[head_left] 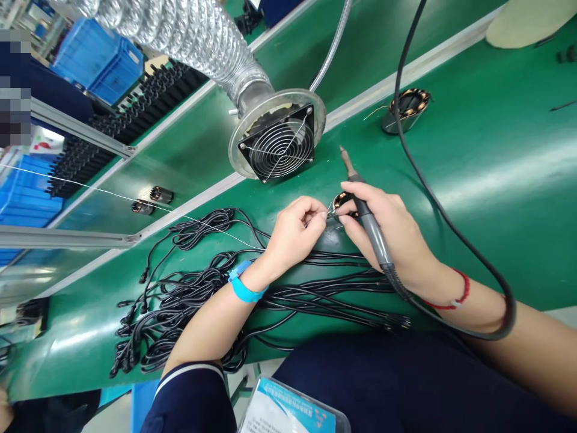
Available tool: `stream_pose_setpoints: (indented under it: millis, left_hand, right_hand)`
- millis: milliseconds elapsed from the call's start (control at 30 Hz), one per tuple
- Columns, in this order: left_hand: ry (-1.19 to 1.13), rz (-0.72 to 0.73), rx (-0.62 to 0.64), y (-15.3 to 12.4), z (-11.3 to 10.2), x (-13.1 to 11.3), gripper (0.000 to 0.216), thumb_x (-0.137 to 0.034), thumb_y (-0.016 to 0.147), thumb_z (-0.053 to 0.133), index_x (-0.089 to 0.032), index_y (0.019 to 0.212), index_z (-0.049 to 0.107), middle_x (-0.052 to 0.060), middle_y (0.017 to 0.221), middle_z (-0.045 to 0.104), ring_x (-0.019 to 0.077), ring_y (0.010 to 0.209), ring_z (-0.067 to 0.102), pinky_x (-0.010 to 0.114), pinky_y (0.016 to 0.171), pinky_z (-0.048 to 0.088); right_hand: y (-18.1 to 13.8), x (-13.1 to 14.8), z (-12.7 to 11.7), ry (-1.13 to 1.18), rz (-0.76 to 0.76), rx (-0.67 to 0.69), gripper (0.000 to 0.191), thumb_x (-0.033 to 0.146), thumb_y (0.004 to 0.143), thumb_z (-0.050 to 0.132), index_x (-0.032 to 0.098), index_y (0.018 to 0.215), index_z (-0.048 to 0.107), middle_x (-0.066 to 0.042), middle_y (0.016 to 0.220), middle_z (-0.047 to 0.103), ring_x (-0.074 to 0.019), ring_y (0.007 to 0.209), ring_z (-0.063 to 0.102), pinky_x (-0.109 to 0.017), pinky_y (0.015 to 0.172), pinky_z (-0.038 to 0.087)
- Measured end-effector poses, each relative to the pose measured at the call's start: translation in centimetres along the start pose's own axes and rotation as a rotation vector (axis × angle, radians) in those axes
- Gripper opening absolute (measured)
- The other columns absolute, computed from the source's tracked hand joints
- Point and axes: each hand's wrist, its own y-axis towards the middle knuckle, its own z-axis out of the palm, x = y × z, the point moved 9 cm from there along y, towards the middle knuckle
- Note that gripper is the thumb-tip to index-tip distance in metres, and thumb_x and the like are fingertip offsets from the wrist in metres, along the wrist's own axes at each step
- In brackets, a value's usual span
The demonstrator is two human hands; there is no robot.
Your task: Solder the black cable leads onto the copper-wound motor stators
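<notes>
Green worktop (496, 180) spreads before us, and on it and beyond we count four copper-wound rings. One, the working ring (341, 199), sits near the middle between our two hands, partly hidden by fingers. Another, the lone ring (411, 121), stands well apart at far right, and two more, the paired rings (161, 194), lie side by side at far left, beyond a pale rail (433, 60). Our left hand (298, 231) pinches thin wire ends (330, 210) between thumb and forefinger, just left of the working ring; how many strands, we cannot tell. Our right hand (392, 231) curls round one soldering iron (373, 234), its tip pointing far, while other fingertips reach the working ring. One black cord (508, 294) loops over our right forearm. On the near left lie black cables: one smaller coil (195, 234) and one large heap (180, 313), too tangled to count. One fan (282, 151) faces us from one silver duct (180, 36). We wear one blue wristband (247, 291) and one red bracelet (465, 288).
</notes>
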Motion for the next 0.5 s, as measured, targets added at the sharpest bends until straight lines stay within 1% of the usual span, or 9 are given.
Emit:
stream_pose_setpoints:
  millis: [100, 233, 300, 400, 500]
  left_hand:
    - [0.035, 0.101, -0.013, -0.1, -0.3, -0.8, 0.013, -0.018, 0.091, 0.058, -0.018, 0.078, 0.062, -0.001, 0.074, 0.061, 0.0115, 0.069, 0.055, 0.025, 0.065, 0.045]
    - [0.091, 0.371, -0.034, -0.7, -0.6, -2.9, 0.013, -0.021, 0.095, 0.061, -0.018, 0.084, 0.068, 0.003, 0.087, 0.07, 0.0141, 0.084, 0.064, 0.028, 0.077, 0.052]
    - [0.162, 0.46, -0.03, -1.1, -0.5, -3.4, 0.013, -0.021, 0.096, 0.06, -0.019, 0.088, 0.07, 0.004, 0.091, 0.071, 0.0148, 0.089, 0.066, 0.029, 0.081, 0.053]
    - [0.268, 0.514, -0.015, -1.4, -0.1, -3.6, 0.01, -0.021, 0.097, 0.061, -0.019, 0.093, 0.069, 0.005, 0.095, 0.071, 0.0149, 0.09, 0.066, 0.029, 0.081, 0.053]
    - [0.326, 0.508, -0.003, -1.5, 0.2, -3.5, 0.007, -0.017, 0.095, 0.059, -0.019, 0.093, 0.064, 0.006, 0.095, 0.07, 0.0157, 0.093, 0.064, 0.03, 0.082, 0.052]
  right_hand:
    - [0.0, 0.2, -0.1, 0.043, -0.006, -0.007, 0.043, 0.019, 0.097, 0.056, 0.027, 0.138, 0.046, -0.001, 0.097, 0.073, -0.0226, 0.096, 0.069, -0.041, 0.085, 0.052]
    - [0.1, 0.0, -0.4, 0.174, 0.044, -0.026, 0.042, 0.024, 0.097, 0.057, 0.025, 0.138, 0.048, -0.002, 0.097, 0.071, -0.0208, 0.096, 0.069, -0.041, 0.094, 0.053]
    - [0.2, -0.2, -0.4, 0.227, 0.064, -0.028, 0.043, 0.027, 0.096, 0.058, 0.025, 0.137, 0.049, -0.002, 0.096, 0.07, -0.0202, 0.097, 0.07, -0.041, 0.097, 0.053]
    - [0.3, -0.6, -0.1, 0.267, 0.107, -0.012, 0.042, 0.027, 0.094, 0.058, 0.026, 0.135, 0.05, -0.001, 0.093, 0.07, -0.0192, 0.094, 0.07, -0.039, 0.095, 0.055]
    - [0.4, -0.9, 0.1, 0.261, 0.121, -0.014, 0.04, 0.028, 0.093, 0.057, 0.027, 0.132, 0.052, -0.001, 0.092, 0.069, -0.0198, 0.093, 0.07, -0.04, 0.094, 0.055]
